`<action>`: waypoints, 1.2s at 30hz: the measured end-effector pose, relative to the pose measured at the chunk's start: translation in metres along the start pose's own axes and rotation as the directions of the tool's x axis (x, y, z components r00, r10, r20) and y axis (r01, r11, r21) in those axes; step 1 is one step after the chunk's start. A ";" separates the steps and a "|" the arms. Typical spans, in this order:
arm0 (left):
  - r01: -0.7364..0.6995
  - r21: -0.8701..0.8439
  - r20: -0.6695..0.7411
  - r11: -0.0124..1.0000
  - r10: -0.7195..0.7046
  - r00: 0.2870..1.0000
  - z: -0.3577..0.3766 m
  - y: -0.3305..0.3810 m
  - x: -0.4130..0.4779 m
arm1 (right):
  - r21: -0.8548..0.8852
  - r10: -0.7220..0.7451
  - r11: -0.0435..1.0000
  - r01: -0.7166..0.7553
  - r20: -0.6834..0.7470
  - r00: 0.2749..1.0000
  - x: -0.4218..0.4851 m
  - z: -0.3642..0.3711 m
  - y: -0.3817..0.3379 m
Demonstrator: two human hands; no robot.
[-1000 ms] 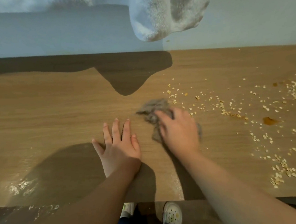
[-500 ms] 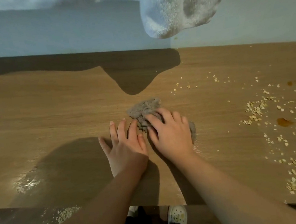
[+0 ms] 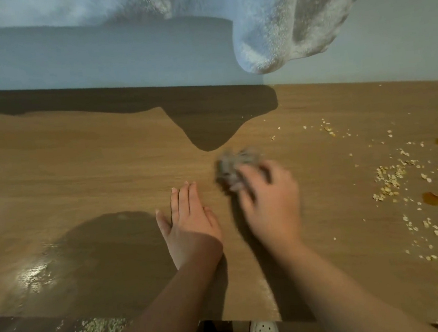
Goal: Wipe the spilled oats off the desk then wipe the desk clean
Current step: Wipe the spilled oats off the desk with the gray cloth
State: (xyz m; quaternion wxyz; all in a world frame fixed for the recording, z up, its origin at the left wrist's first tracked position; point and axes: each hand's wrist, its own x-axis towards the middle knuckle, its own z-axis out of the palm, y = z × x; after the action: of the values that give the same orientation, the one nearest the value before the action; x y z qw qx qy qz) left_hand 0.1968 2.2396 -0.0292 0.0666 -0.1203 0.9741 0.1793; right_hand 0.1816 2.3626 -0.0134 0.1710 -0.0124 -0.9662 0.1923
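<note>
Head view.
- Desk (image 3: 78, 166): wooden, running along under a pale wall.
- Left hand (image 3: 191, 222): lying flat on the desk, fingers straight and close together, holding nothing.
- Right hand (image 3: 270, 206): blurred, working just beside the left hand without touching it, fingers bending over a grey cloth (image 3: 232, 167) and pressing it to the desk.
- Oats (image 3: 390, 181): lying scattered over the desk's right part, apart from the cloth.
- Brown spot (image 3: 432, 198): sitting among the oats.
- Oat pile (image 3: 100, 330): lying on the floor, lower left.
- White towel (image 3: 279, 26): hanging above.
</note>
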 end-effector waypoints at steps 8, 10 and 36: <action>-0.061 0.036 0.002 0.998 0.061 0.998 -0.016 -0.011 0.035 | -0.174 0.116 0.980 -0.093 0.124 0.986 0.026 0.012 0.038; -0.104 0.061 0.035 0.993 0.102 0.994 -0.021 -0.014 0.050 | -0.217 0.369 0.909 -0.355 0.030 0.929 0.029 -0.006 0.069; -0.079 0.130 -0.010 0.988 0.081 0.997 -0.012 -0.009 0.066 | -0.188 0.593 0.772 -0.607 -0.130 0.794 0.138 0.016 0.111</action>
State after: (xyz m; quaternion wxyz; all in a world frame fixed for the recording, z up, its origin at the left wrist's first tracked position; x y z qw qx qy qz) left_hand 0.1343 2.2131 -0.0326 0.0594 -0.0778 0.9883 0.1173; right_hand 0.0415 2.4721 -0.0236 0.1284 -0.3450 -0.9209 0.1282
